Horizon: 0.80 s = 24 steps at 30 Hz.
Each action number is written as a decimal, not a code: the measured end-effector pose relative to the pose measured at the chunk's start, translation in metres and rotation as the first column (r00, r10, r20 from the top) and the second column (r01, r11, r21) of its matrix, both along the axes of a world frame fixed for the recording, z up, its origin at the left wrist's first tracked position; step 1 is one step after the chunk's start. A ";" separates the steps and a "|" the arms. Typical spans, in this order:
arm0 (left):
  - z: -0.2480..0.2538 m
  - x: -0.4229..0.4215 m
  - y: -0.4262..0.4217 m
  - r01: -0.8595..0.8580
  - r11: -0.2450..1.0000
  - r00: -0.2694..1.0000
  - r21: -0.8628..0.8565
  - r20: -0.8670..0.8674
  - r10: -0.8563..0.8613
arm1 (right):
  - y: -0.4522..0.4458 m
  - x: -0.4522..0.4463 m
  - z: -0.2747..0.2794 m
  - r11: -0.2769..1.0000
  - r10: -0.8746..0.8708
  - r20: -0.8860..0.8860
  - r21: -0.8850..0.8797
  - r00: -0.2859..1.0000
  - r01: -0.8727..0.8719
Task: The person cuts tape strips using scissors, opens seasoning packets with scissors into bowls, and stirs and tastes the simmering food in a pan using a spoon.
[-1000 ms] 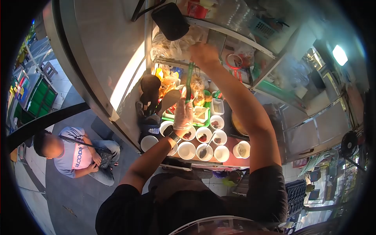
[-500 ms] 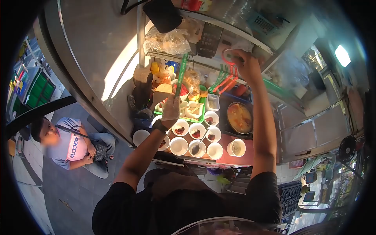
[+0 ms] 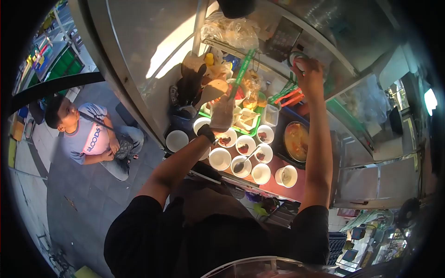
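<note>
My left hand, in a clear glove with a dark watch at the wrist, is closed on a long green printed strip that points up and away. My right hand is raised at the shelf, its fingers closed round a roll of tape. Beneath my left hand stand several white cups, some with dark red contents. A spoon leans in one of them. Green and red strips hang from the shelf edge below my right hand.
A round pan of orange food sits right of the cups. Behind them, a green tray holds food. Plastic bags lie on the shelf. A seated person is at the left, beyond the cart's metal frame.
My right hand moved from above the left hand to the tape at the shelf on the right. The green strip stays in my left hand. The camera view has shifted.
</note>
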<state>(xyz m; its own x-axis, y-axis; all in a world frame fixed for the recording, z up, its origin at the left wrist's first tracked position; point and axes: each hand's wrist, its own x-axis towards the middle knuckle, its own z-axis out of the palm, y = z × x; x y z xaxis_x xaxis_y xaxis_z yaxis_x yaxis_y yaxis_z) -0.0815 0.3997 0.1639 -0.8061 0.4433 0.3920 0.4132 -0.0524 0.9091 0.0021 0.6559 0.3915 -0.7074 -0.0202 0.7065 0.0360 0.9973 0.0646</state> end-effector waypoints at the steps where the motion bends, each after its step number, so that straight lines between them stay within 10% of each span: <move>1: -0.008 -0.001 0.004 -0.008 0.999 1.000 0.039 -0.021 0.009 | -0.025 0.005 0.006 1.000 0.025 -0.063 -0.010 0.998 -0.025; 4: -0.004 0.002 0.005 -0.067 0.992 0.995 0.103 -0.073 0.075 | -0.144 0.031 0.019 0.862 0.268 0.097 -0.469 0.959 -0.193; 7: -0.039 -0.002 0.028 -0.139 0.954 0.990 0.266 0.034 0.135 | -0.226 0.027 -0.045 0.633 0.759 0.338 -0.585 0.557 -0.507; 16: -0.042 -0.002 0.032 -0.140 0.920 0.977 0.365 -0.098 0.188 | -0.304 -0.078 -0.161 0.978 0.169 0.512 -0.195 0.842 -0.078; 20: -0.044 -0.007 0.023 -0.191 0.973 0.972 0.128 -0.113 0.206 | -0.303 -0.075 -0.147 0.947 0.272 0.478 -0.288 0.835 -0.143; 24: -0.046 -0.013 0.016 -0.172 0.982 0.979 0.082 -0.092 0.180 | -0.291 -0.035 -0.087 0.709 0.468 0.067 -0.623 0.881 -0.330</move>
